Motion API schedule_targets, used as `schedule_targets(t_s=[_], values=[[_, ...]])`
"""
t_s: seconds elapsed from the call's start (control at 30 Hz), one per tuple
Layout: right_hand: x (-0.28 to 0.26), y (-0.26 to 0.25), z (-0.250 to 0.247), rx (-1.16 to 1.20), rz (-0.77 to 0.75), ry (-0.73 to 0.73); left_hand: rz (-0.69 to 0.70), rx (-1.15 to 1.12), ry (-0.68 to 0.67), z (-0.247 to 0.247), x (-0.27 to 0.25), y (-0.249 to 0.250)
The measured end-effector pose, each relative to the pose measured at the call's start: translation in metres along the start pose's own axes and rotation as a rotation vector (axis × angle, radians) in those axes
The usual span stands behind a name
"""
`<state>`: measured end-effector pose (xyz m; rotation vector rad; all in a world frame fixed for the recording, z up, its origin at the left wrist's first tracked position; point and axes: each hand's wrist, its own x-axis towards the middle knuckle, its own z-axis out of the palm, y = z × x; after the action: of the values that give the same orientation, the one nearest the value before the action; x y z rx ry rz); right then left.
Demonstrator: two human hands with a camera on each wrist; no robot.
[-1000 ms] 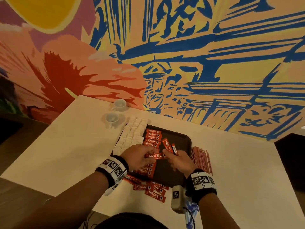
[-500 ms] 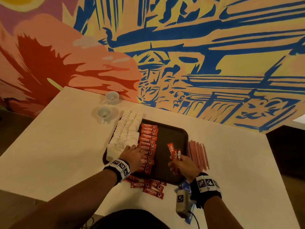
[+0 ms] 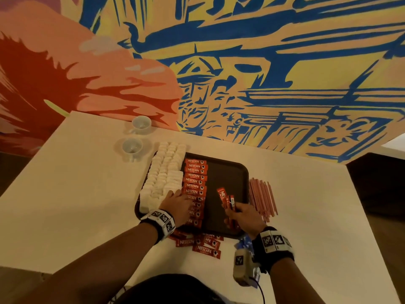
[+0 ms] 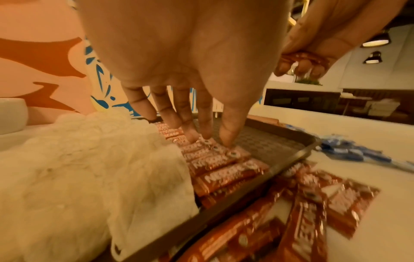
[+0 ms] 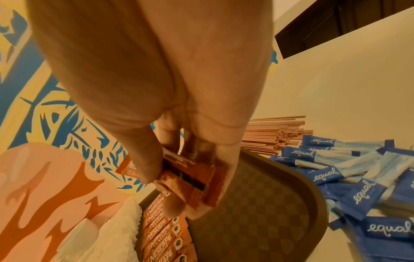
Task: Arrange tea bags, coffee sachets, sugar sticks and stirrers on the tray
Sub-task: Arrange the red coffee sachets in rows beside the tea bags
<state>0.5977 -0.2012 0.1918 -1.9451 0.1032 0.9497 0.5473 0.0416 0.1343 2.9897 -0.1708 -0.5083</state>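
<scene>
A dark tray holds rows of white tea bags on its left and a column of red coffee sachets beside them. My left hand lies over the near end of that column, its straight fingertips pressing on the sachets. My right hand hovers over the tray's bare right part and grips a small bunch of red sachets that stick up out of it.
Loose red sachets lie on the white table before the tray. Pink stirrers lie right of it, blue sugar sticks at the near right. Two white cups stand at the back left, below a painted wall.
A second ago both hands were together at one sachet in the column. My right hand has drawn back to the right with its bunch; my left stays on the column.
</scene>
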Motion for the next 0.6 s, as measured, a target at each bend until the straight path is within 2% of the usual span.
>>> schedule_targets(t_s=[0.07, 0.17, 0.23, 0.43, 0.6], values=[[0.0, -0.002, 0.003, 0.0, -0.005, -0.001, -0.026, -0.229, 0.038, -0.009, 0.0, -0.002], [0.0, -0.005, 0.008, -0.027, -0.027, -0.029, -0.092, -0.709, 0.035, -0.026, -0.004, -0.007], [0.0, -0.009, 0.012, -0.093, -0.054, -0.068, -0.069, -0.914, 0.025, -0.037, -0.007, -0.01], [0.0, -0.024, 0.023, -0.256, -0.168, -0.148, -0.007, -1.108, 0.034, -0.056, -0.01, -0.01], [-0.001, -0.033, 0.028, -0.138, -0.176, -0.155, -0.065, -1.272, 0.047, -0.062, -0.011, -0.009]])
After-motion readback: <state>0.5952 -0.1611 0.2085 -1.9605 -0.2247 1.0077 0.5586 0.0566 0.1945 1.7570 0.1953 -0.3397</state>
